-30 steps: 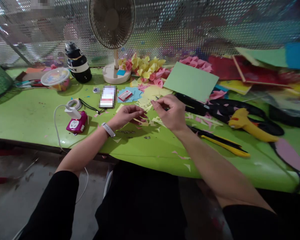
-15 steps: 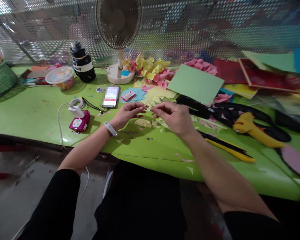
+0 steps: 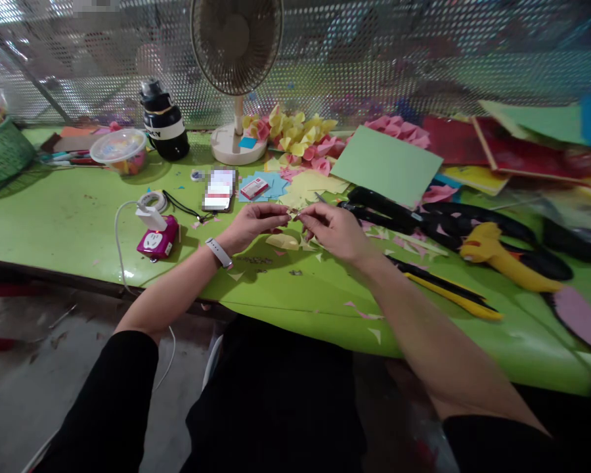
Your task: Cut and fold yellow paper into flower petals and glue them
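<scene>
Over the green table, my left hand [image 3: 257, 225] and my right hand [image 3: 337, 231] meet fingertip to fingertip, both in a pinch. Whatever sits between the fingertips is too small to make out. Just below them lies a rounded pale yellow paper piece [image 3: 282, 242]. Nearer to me are small metallic bits [image 3: 257, 260], with another little cluster [image 3: 295, 272] to their right. Behind the hands spreads a pile of pale yellow paper pieces [image 3: 308, 187], next to blue paper sheets [image 3: 276, 186] with a small red-and-white box [image 3: 255, 189] on top.
Scissors [image 3: 384, 209] with black handles lie right of my hands, near a yellow-and-black utility knife [image 3: 453, 295] and a yellow glue gun [image 3: 507, 259]. Leftward are a phone [image 3: 219, 190], a pink power socket [image 3: 156, 240] and a black bottle [image 3: 165, 125]. A fan [image 3: 237, 141] stands behind.
My right hand has moved slightly left and down, so its fingertips now reach those of my left hand. The gap between the hands has closed.
</scene>
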Available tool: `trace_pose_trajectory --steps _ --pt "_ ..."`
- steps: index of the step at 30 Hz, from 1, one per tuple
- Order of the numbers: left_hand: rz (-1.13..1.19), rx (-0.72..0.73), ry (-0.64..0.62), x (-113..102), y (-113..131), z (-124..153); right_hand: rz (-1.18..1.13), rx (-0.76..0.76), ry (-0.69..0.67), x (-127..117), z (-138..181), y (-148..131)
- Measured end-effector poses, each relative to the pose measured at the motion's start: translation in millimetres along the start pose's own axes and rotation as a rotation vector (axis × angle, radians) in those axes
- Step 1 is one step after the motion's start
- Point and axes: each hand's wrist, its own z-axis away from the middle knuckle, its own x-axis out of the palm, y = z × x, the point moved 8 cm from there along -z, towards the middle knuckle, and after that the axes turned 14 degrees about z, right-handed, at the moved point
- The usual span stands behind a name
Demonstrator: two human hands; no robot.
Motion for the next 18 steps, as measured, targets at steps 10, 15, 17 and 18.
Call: trace_pose_trajectory --steps 10,15,17,18 --pt "-0.039 0.017 0.012 1.4 1.2 1.3 0.016 -0.035 -0.028 1.7 0.5 -2.7" --pt "-0.02 0.041 -0.012 2.2 1.9 0.9 -0.018 -0.037 -0.017 0.9 -0.2 -4.3" --pt "-0.025 0.051 -0.009 1.9 2.3 1.3 -0.024 -0.041 -0.026 1.8 -0.3 -4.7" --pt "-0.028 0.054 -0.006 1.7 2.4 1.6 -0.03 -0.04 -0.031 2.3 -0.2 -4.6"
